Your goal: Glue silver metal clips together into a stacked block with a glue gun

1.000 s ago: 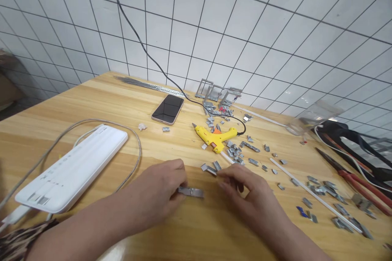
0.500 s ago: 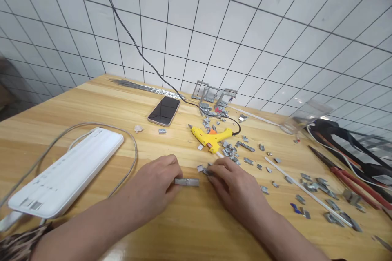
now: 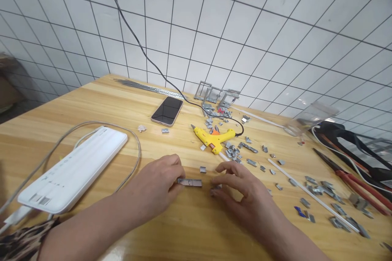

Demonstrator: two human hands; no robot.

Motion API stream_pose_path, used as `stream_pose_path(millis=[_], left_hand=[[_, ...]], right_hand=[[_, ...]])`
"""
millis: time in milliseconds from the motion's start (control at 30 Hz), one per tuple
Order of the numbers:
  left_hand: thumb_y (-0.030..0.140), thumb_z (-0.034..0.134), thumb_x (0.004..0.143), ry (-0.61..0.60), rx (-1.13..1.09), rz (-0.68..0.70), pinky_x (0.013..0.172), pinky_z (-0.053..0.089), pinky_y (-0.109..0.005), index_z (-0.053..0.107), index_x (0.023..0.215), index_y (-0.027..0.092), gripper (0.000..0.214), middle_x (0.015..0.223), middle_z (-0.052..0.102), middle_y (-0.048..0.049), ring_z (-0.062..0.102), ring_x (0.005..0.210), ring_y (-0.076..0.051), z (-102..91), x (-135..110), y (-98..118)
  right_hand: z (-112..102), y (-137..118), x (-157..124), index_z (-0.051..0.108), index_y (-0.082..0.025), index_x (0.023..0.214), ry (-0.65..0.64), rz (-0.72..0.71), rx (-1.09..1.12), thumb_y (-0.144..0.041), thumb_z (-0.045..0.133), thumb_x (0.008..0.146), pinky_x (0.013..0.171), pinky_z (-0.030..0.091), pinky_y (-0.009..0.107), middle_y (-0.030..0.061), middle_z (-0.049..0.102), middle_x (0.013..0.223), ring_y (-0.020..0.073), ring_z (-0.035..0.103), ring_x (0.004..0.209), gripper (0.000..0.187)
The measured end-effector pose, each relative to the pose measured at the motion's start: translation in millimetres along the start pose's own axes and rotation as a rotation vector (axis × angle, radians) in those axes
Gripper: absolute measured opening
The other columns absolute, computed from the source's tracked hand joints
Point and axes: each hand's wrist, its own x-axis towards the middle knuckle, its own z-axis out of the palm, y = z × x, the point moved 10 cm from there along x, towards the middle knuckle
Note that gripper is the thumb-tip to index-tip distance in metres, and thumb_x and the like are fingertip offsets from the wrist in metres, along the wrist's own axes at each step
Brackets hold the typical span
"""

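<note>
My left hand (image 3: 156, 185) rests on the wooden table (image 3: 196, 228) and pinches the left end of a short flat metal strip (image 3: 190, 182) that lies on the wood. My right hand (image 3: 241, 189) is just to the right of the strip, fingers curled, with a small metal piece (image 3: 215, 190) gripped at its thumb and fingertips. One loose metal clip (image 3: 202, 169) lies between the two hands, a little farther back. A yellow glue gun (image 3: 214, 138) lies beyond them, its black cord running up the wall.
A white power strip (image 3: 73, 169) with a grey cable sits at the left. A dark phone (image 3: 167, 110) lies further back. Several metal bits are scattered at the right, beside a white rod (image 3: 309, 193) and red-handled pliers (image 3: 355, 181). Small metal frames (image 3: 217, 93) stand by the tiled wall.
My right hand drew back from the loose clips toward the strip and now holds a small metal piece. My left hand kept the strip in place.
</note>
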Motion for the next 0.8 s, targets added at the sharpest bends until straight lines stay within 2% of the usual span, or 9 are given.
stream_pose_path(millis=[67,233,500,667,800], left_hand=[[0.011,0.046,0.083,0.007,0.006,0.005,0.071,0.043,-0.026,0.060,0.081,0.020,0.017,0.088,0.056,-0.0014,0.055,0.083,-0.016,0.4,0.3,0.6],[0.010,0.045,0.084,-0.006,0.020,-0.006,0.072,0.043,-0.027,0.060,0.081,0.018,0.017,0.089,0.057,-0.0023,0.055,0.086,-0.017,1.7,0.9,0.6],[0.011,0.045,0.084,0.010,0.009,-0.010,0.071,0.043,-0.027,0.059,0.079,0.019,0.017,0.088,0.056,-0.0023,0.055,0.084,-0.017,1.9,0.8,1.2],[0.010,0.044,0.084,0.025,-0.008,0.009,0.071,0.043,-0.027,0.058,0.079,0.018,0.016,0.087,0.056,-0.0024,0.055,0.084,-0.017,1.6,0.1,3.2],[0.011,0.048,0.080,0.028,-0.003,0.010,0.071,0.042,-0.028,0.058,0.082,0.019,0.013,0.088,0.055,-0.0019,0.055,0.083,-0.017,-1.2,-0.7,2.4]], right_hand=[[4.1,-7.1,3.6,0.069,-0.026,0.086,0.041,-0.019,-0.014,-0.017,0.058,0.083,0.068,0.049,0.030,0.0062,0.061,0.096,0.0187,0.059,0.082,0.015],[21.1,-21.4,11.7,0.071,-0.023,0.087,0.011,-0.062,-0.088,-0.016,0.059,0.083,0.066,0.046,0.032,0.0052,0.060,0.084,0.0196,0.054,0.077,0.014],[23.3,-23.5,13.5,0.071,-0.021,0.087,0.046,-0.088,-0.057,-0.015,0.055,0.087,0.065,0.044,0.030,0.0046,0.059,0.078,0.0184,0.053,0.074,0.017],[19.3,-19.6,13.3,0.071,-0.023,0.090,0.070,-0.086,-0.016,-0.017,0.058,0.084,0.064,0.044,0.031,0.0043,0.061,0.079,0.0183,0.054,0.073,0.015],[3.6,-0.2,8.6,0.069,-0.021,0.101,0.072,-0.042,0.087,-0.019,0.061,0.082,0.071,0.048,0.034,0.0064,0.064,0.088,0.0201,0.059,0.081,0.020]])
